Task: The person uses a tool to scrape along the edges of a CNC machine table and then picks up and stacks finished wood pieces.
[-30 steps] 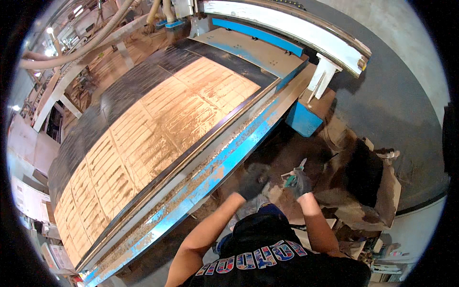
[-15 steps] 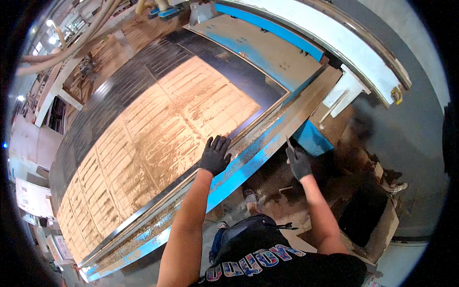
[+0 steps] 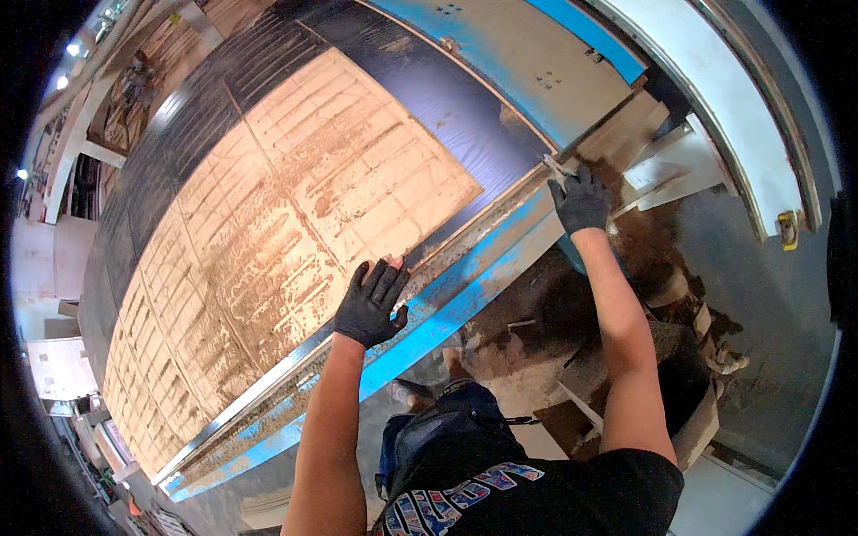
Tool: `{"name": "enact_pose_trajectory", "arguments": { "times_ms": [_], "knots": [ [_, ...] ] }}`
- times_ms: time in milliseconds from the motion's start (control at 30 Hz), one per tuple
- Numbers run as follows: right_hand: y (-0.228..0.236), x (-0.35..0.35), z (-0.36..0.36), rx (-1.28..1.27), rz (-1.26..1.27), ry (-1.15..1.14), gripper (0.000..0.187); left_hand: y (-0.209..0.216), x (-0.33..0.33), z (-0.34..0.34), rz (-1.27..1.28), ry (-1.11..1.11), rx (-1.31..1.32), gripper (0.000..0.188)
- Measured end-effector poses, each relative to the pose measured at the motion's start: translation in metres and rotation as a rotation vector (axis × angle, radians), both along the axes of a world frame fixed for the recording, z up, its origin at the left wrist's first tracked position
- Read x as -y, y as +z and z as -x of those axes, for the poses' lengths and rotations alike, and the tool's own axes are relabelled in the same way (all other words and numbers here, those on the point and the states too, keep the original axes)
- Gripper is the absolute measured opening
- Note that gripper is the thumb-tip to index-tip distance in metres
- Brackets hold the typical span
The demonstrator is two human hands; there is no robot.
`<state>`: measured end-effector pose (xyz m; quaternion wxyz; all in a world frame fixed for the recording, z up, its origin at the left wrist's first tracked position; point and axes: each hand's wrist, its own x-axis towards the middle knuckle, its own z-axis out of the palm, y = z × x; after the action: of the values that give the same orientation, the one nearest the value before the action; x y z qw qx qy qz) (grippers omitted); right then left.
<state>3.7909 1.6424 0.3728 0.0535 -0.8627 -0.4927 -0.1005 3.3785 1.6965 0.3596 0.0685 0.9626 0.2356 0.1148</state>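
A large cut wooden panel (image 3: 295, 205), dusty with sawdust, lies on the dark bed of a big blue-framed cutting machine (image 3: 465, 304). My left hand (image 3: 374, 302), in a black glove, rests flat with fingers spread on the near edge of the panel beside the metal rail. My right hand (image 3: 581, 198), also gloved in black, is closed on a thin pale strip (image 3: 558, 168) at the rail's far right end, close to the machine's white gantry (image 3: 715, 116).
Offcuts, cardboard and sawdust (image 3: 626, 357) lie on the floor to my right, below the machine's edge. The white gantry arches across the upper right. Pale boards and shelving (image 3: 54, 268) stand far left.
Both hands rose from near the floor scraps to the machine's edge. The left hand settled on the panel edge, and the right hand reached up to the rail end and closed on the strip.
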Motion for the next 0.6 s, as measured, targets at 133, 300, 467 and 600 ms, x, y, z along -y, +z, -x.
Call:
{"name": "enact_pose_trajectory", "arguments": {
  "times_ms": [133, 300, 467, 600],
  "knots": [
    [-0.013, -0.005, -0.010, 0.177, -0.009, 0.020, 0.042, 0.003, 0.000, -0.002, 0.019, 0.006, -0.009, 0.062],
    [-0.015, -0.006, -0.010, 0.216, 0.050, 0.051, 0.042, 0.001, 0.000, -0.003, 0.020, 0.004, -0.013, 0.062],
    [-0.004, -0.010, -0.006, 0.230, 0.148, 0.051, 0.040, 0.002, 0.000, -0.001, 0.031, 0.007, -0.034, 0.063],
    [-0.013, -0.010, -0.011, 0.270, 0.057, 0.107, 0.035, 0.001, 0.000, -0.001, 0.035, 0.008, -0.030, 0.063]
  ]
}}
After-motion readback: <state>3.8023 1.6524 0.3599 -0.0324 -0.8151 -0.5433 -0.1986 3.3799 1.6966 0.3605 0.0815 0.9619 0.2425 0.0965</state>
